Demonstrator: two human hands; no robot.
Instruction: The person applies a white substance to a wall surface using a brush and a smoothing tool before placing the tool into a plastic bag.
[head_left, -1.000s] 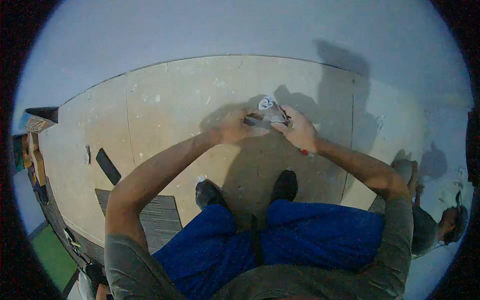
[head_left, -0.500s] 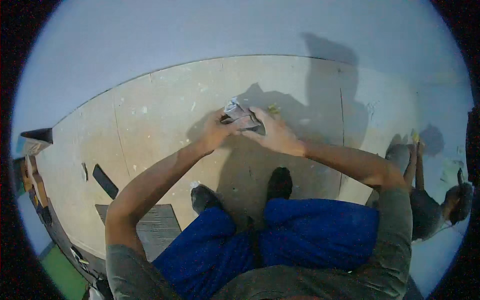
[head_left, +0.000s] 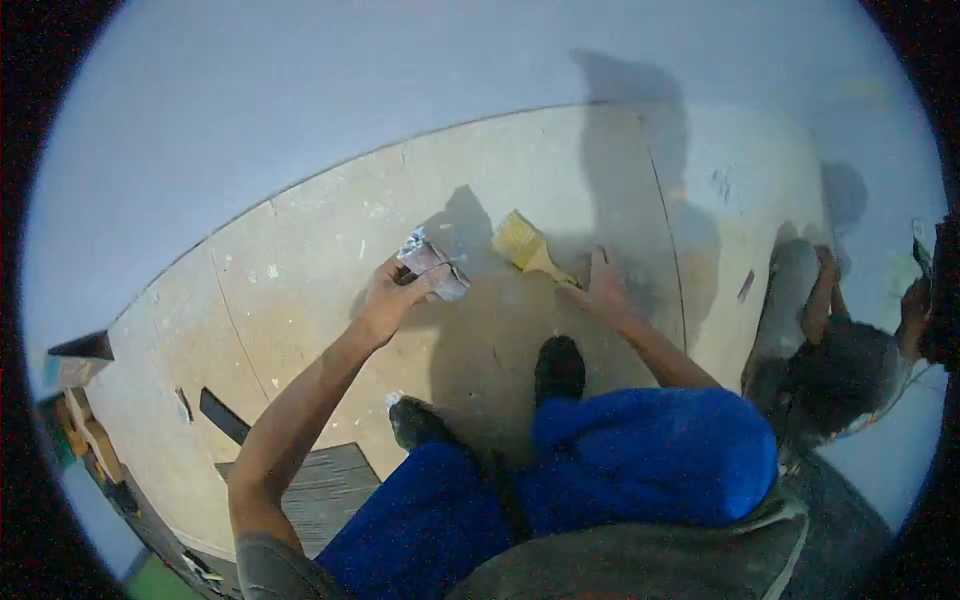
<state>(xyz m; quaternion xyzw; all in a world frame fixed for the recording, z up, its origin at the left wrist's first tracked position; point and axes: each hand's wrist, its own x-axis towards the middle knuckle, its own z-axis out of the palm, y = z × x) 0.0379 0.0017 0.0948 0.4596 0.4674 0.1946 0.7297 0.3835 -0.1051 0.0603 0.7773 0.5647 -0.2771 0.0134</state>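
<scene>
In my left hand (head_left: 390, 300) is a crumpled, silvery-grey folded piece (head_left: 434, 268), perhaps a folded sheet or packet; thumb and fingers close around its lower left side. To its right, a wide paintbrush (head_left: 520, 240) with yellow bristles and a pale yellow handle lies on the light board floor, its handle slanting down to the right. At the handle's end, my right hand (head_left: 608, 292) has its thumb by the handle and its fingers apart. I cannot see whether it touches the handle.
A dark flat strip (head_left: 223, 415) and a grey ridged sheet (head_left: 325, 490) lie at left. Farther left stand an open box (head_left: 80, 362) and wooden pieces (head_left: 95, 435). Another person (head_left: 840, 370) crouches close on the right. A pale wall (head_left: 400, 80) rises beyond the floor.
My right hand has left the silvery-grey piece and moved down to the right, to the brush handle. The brush, mostly hidden before, now shows whole. My view has shifted and the other person appears nearer.
</scene>
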